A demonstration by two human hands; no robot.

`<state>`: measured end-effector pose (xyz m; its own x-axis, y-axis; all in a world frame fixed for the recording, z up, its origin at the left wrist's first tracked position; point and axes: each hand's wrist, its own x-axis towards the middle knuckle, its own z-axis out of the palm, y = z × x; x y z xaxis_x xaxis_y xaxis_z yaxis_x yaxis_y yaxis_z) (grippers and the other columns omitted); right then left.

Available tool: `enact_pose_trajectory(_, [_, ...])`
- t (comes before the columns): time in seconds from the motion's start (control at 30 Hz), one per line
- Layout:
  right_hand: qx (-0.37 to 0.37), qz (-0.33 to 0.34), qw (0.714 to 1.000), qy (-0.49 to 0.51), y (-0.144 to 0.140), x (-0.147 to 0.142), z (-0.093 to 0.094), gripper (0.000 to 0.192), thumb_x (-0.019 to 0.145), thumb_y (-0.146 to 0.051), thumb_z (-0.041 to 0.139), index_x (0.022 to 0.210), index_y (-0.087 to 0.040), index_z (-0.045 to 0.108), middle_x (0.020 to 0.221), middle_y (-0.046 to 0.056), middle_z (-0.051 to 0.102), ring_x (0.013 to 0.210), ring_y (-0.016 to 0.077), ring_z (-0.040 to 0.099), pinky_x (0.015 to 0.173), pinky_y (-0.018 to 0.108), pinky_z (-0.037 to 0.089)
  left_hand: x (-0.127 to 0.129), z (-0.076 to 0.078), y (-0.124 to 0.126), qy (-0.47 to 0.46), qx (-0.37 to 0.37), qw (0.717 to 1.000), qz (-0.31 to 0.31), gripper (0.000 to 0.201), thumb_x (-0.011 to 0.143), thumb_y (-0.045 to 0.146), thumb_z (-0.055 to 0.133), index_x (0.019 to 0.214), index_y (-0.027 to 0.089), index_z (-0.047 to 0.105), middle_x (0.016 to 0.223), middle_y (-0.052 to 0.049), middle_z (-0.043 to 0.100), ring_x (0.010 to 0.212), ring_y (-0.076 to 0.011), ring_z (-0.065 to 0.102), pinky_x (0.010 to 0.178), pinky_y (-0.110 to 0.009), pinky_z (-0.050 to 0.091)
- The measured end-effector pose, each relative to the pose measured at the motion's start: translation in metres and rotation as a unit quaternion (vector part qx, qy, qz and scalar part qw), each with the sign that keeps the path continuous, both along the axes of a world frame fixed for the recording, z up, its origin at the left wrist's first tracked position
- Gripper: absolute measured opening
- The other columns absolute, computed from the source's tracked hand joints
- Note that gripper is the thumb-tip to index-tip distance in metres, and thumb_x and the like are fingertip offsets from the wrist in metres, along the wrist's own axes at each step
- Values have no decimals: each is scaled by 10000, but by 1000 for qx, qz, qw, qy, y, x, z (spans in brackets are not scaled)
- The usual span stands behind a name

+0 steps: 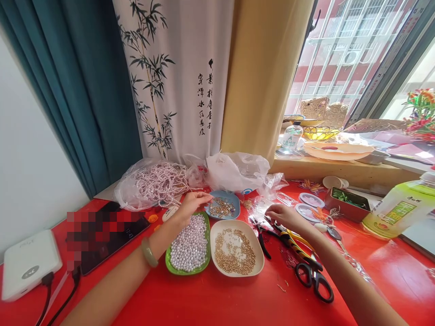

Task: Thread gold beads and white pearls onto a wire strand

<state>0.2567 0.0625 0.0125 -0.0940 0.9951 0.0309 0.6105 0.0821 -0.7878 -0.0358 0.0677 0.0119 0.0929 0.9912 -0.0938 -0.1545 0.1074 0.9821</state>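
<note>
1. The left hand (194,203), fingers held narrow, reaches over the left edge of the blue plate (235,199), which carries mixed beads (220,208); whether it grips anything I cannot tell.
2. The right hand (283,215), fingers curled, is just above the tips of the yellow-and-black pliers (296,248); its grip cannot be told.
3. On the red counter (176,301), nearer the person, white beads (188,249) fill a green tray (183,272).
4. Beside it, gold beads (234,263) lie in a cream plate (261,260).
</note>
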Motion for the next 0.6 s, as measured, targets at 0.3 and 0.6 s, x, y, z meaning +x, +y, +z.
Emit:
enact_pose_trajectory(0.3, [76,36,992,-98,-29,-41,32,158,727,-296,488,771,-196,601,798,50,623,721,173,550,640,276,387,29,15,-29,129,116,977,-121,208,634,313,594,697,118,631,678,-57,649,622,-128,551,584,-235,401])
enact_pose_trajectory(0.6, [-74,177,969,157,-51,-88,31,189,683,-260,560,838,-156,532,728,31,614,642,123,584,596,249,450,38,19,-43,248,183,946,-99,186,632,286,582,711,136,659,733,-57,649,700,-157,560,644,-258,413])
